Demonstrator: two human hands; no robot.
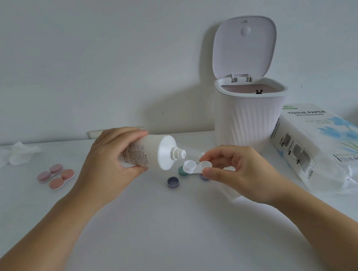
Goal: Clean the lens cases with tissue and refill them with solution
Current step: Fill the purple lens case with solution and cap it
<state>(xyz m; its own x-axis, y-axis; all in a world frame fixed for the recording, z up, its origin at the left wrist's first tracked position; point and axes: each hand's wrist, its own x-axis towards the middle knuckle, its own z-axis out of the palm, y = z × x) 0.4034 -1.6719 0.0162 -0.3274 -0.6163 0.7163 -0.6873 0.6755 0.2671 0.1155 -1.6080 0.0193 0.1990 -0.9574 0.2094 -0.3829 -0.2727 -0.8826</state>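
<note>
At the middle of the desk (179, 229), we tip the solution bottle (152, 152) almost level in our left hand (110, 160), fingers and thumb wrapped round its body, the uncapped nozzle (178, 152) pointing right and hanging just above the near well of a white lens case (196, 167). Our right hand (234, 169) pinches that case by its far well between thumb and fingertips, holding it clear of the desk surface. Beneath and beside it lie loose caps, one purple cap (173, 181) to the front, a green cap (182, 171) partly hidden behind the case, and another purple one half covered by our thumb. Two pink lens cases (56, 178), lids on, sit toward the left edge, with crumpled tissue (18, 155) at the back left corner. An open-lidded bin (251, 118) and a tissue pack (325, 147) stand along the right side.

To fill well here, we judge the case should be kept flat and steady, the nozzle centred over the open well without touching its rim, and the bottle squeezed gently so the liquid rises short of the brim. Whether any solution already sits in either well we cannot tell. A hard squeeze would likely flood over onto the caps below.
</note>
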